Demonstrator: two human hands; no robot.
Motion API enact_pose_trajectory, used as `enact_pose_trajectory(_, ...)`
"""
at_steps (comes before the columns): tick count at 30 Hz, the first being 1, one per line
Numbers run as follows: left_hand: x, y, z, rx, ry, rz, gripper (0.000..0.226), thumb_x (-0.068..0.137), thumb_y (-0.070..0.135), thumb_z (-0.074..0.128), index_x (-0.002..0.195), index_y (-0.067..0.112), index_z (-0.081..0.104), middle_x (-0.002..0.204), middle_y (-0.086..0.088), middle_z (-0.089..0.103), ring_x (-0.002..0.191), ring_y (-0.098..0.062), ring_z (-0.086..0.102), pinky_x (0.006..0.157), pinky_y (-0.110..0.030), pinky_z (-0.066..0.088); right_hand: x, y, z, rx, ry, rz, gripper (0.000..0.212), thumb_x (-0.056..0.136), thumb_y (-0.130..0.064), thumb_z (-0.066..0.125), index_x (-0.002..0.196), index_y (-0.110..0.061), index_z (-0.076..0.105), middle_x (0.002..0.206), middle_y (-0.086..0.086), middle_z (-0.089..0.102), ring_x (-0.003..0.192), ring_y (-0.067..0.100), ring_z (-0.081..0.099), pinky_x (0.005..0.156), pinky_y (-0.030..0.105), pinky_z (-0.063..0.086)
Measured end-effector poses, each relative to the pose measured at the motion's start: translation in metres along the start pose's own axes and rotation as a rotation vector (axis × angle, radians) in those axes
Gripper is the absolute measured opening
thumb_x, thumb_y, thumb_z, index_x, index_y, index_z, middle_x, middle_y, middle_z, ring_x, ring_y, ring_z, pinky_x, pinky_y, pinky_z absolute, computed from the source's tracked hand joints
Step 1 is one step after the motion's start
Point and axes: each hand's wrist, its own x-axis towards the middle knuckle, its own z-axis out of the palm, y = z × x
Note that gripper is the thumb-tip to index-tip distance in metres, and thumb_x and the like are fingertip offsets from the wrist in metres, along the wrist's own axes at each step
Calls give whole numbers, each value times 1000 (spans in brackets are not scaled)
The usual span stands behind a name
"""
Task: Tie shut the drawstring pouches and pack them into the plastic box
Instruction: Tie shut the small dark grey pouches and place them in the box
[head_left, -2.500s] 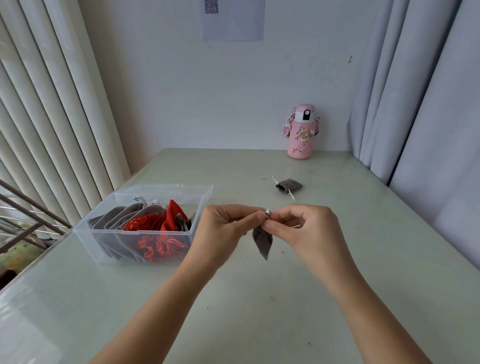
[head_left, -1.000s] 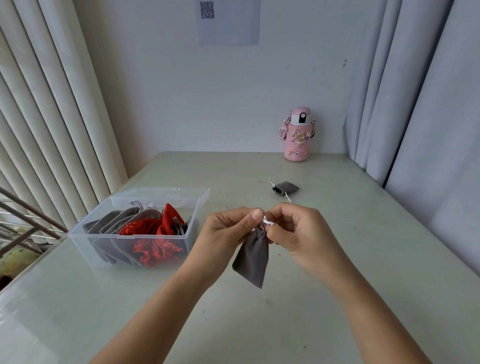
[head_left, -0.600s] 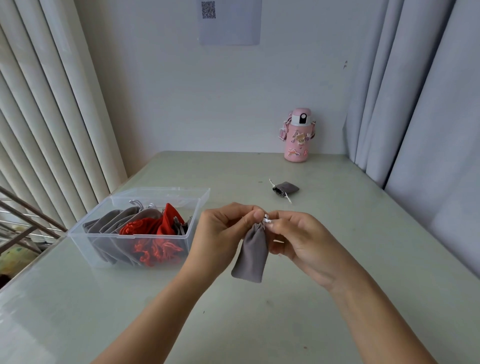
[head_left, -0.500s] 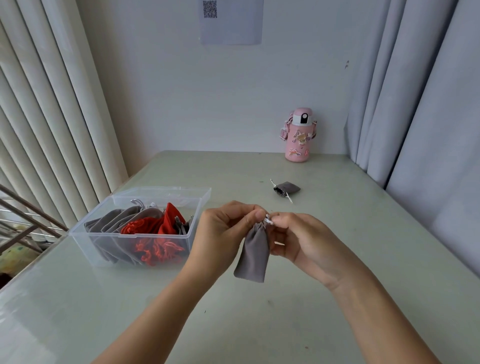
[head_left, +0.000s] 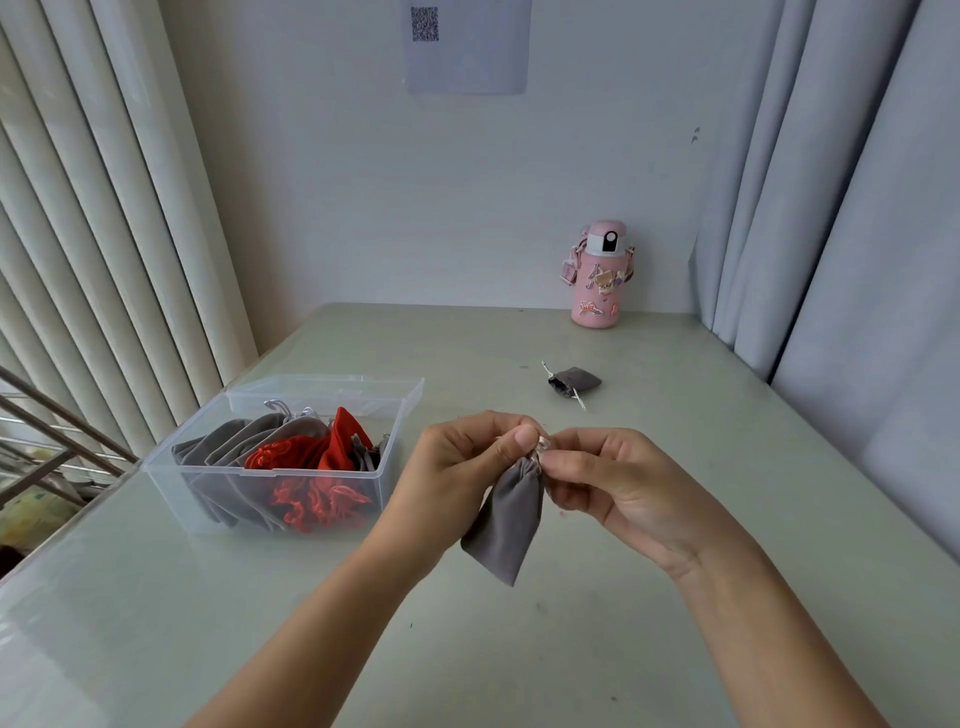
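Impossible to tell, behind the fingertips, knot or none: left hand (head_left: 457, 467) and right hand (head_left: 615, 480) both pinching the pale cord (head_left: 543, 443) at the puckered neck of a soft grey cloth pouch (head_left: 506, 527), hanging limp above the table (head_left: 519, 654) just right of the clear plastic box (head_left: 166, 488). Inside the box, blurred through its glossy wall, flat grey pouches (head_left: 228, 441) and crinkled red pouches (head_left: 291, 454); beyond it to the right, another small grey pouch (head_left: 575, 380) on its side, farther back a pink bottle (head_left: 597, 280) with stickers too small to read. High behind the box, a pale sheet (head_left: 467, 62) with a QR code, cut off at the top.
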Motion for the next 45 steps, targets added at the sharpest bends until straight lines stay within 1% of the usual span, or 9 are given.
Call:
enact_pose_trajectory(4,0,1,-4,-9,-124,-33,19,90,23,55,83,5,60,73,-1,65,71,-15,62,68,-21,48,-1,1,0,-225,78,-48,25,59,-32,75,74,-12,74,65,6,64,60,13,57,63,28,42)
enact_pose_trajectory(6,1,2,-7,62,-155,-25,19,90,24,56,85,6,59,77,-3,67,75,-18,63,71,-24,49,-3,1,3,-346,138,-81,18,65,-29,74,74,-14,75,66,7,66,61,14,58,65,34,41)
enact_pose_trajectory(8,3,2,-12,165,-135,-19,17,85,25,59,85,8,62,77,-2,69,76,-19,64,73,-27,50,-3,1,5,-440,193,-126,5,77,-12,72,74,-13,75,66,8,68,58,12,59,62,29,44)
enact_pose_trajectory(10,4,3,-15,250,-104,-1,14,80,24,62,83,11,66,76,2,70,75,-15,66,73,-25,51,-4,1,9,-522,253,-165,15,78,-2,67,74,-14,75,64,8,69,56,10,59,60,23,47)
enact_pose_trajectory(16,4,1,-19,417,2,87,6,78,2,71,83,5,74,78,4,73,75,-6,69,72,-12,50,-4,4,17,-724,408,-261,15,75,-6,71,71,-20,73,53,-10,63,47,0,53,52,11,41)
enact_pose_trajectory(34,3,0,-16,661,74,19,6,81,20,72,76,17,73,65,6,70,60,-1,63,61,-14,49,-1,11,17,-837,454,-304,8,78,-8,73,76,-15,74,62,-9,68,56,-1,61,58,12,48)
enact_pose_trajectory(38,4,2,-17,408,6,-52,12,86,16,67,77,8,67,66,3,65,63,-10,57,64,-22,46,-1,7,15,-685,393,-252,13,82,-8,69,74,-18,71,64,-1,70,61,13,66,62,25,54)
enact_pose_trajectory(42,6,1,-19,78,-53,-121,17,80,23,65,74,8,68,69,-11,56,71,-23,49,67,-27,42,-1,-1,14,-442,274,-199,12,86,-2,64,78,-9,69,63,-1,67,57,8,59,58,18,47)
enact_pose_trajectory(45,7,1,-16,-18,-39,-141,16,79,23,71,68,12,70,66,-9,57,69,-22,53,68,-26,47,-2,-3,12,-416,267,-188,8,87,-7,65,83,-6,71,72,7,71,65,14,63,63,28,53)
